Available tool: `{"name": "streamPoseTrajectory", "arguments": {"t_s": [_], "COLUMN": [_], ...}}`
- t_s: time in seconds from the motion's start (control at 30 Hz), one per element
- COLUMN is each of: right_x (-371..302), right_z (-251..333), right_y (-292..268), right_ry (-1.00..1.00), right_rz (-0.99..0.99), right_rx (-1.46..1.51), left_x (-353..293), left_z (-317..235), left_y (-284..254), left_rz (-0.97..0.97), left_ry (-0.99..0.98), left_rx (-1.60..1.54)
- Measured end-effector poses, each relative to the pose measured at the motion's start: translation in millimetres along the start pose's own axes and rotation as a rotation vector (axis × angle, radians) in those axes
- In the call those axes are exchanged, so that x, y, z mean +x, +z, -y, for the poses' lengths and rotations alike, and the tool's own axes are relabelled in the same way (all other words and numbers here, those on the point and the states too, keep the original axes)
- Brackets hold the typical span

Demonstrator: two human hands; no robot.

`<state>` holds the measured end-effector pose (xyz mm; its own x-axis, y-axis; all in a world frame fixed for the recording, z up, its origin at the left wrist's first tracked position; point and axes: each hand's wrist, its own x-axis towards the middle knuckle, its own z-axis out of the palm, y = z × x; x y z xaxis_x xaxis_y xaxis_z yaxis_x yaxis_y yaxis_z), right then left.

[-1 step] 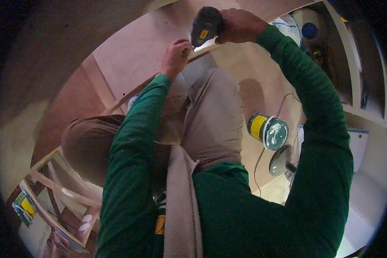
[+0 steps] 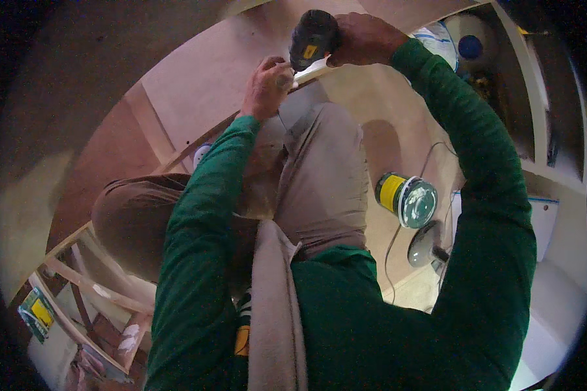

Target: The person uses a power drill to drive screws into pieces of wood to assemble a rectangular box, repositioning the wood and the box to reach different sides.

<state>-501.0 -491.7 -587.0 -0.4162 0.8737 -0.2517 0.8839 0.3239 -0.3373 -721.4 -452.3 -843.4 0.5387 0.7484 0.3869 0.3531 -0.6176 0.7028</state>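
At the top of the view my right hand [image 2: 365, 40] is wrapped round a black cordless drill [image 2: 313, 38] with a yellow mark on it. The drill's front end is close to the edge of a pale wooden panel [image 2: 205, 75]. Just left of the drill, my left hand [image 2: 267, 85] is at the panel's edge with its fingers curled together. Whatever lies between those fingers is too small to make out. A bright white patch of light [image 2: 312, 70] shows beside the drill, under my right hand.
Right of my legs stand a green tub [image 2: 416, 201] with a yellow label and a round dark lamp-like object [image 2: 425, 244]; a cable [image 2: 390, 260] runs past them. Open shelving [image 2: 535, 85] is at the far right. A wooden frame [image 2: 78, 280] lies at the lower left.
My left hand has turned slightly and its fingers have shifted a little at the panel's edge. The drill and my right hand stay nearly in place.
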Motion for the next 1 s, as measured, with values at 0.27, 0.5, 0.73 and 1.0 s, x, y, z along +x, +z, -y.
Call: {"name": "streamPoseTrajectory", "arguments": {"t_s": [0.27, 0.5, 0.73, 1.0], "right_x": [23.5, 31.8, 42.0, 40.9], "right_z": [-15.3, -24.2, -13.1, -22.5], "right_y": [23.7, 27.2, 23.7, 32.0], "right_ry": [0.164, 0.121, 0.162, 0.106], "right_rz": [0.045, -0.036, 0.072, -0.001], "right_rx": [-0.188, -0.278, -0.300, -0.312], "left_x": [-6.8, -5.9, -10.0, -7.3], "left_z": [-3.7, 2.9, 12.7, 6.9], "left_y": [-17.0, -7.7, -5.5, -9.9], "left_rz": [0.011, -0.029, -0.005, 0.018], "left_ry": [0.052, 0.106, 0.125, 0.119], "left_rx": [0.163, 0.283, 0.315, 0.296]}}
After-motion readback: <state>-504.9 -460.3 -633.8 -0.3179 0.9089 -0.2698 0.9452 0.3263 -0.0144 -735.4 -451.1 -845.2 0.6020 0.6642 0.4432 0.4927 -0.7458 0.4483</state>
